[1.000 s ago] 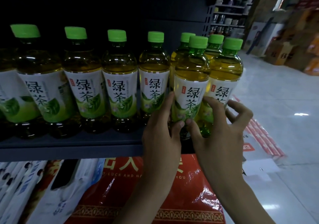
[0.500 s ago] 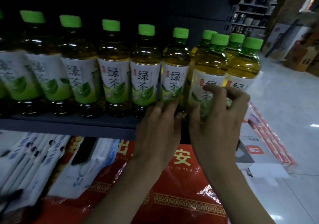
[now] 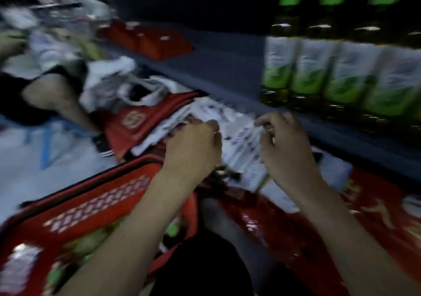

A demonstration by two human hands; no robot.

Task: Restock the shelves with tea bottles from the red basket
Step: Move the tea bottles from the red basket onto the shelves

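Tea bottles line shelf upper right; more, blurred, in red basket lower left. My right hand loosely curled, empty. My left hand curled, contents too blurred to tell. Best reach low into basket and grip one bottle round body.

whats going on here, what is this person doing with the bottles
A person is restocking green tea bottles; a row of them stands on the shelf at the right. The left hand and right hand hang below it, fingers loosely curled, seemingly holding nothing. The red basket sits low at the left with what look like more bottles inside. The picture is blurred.
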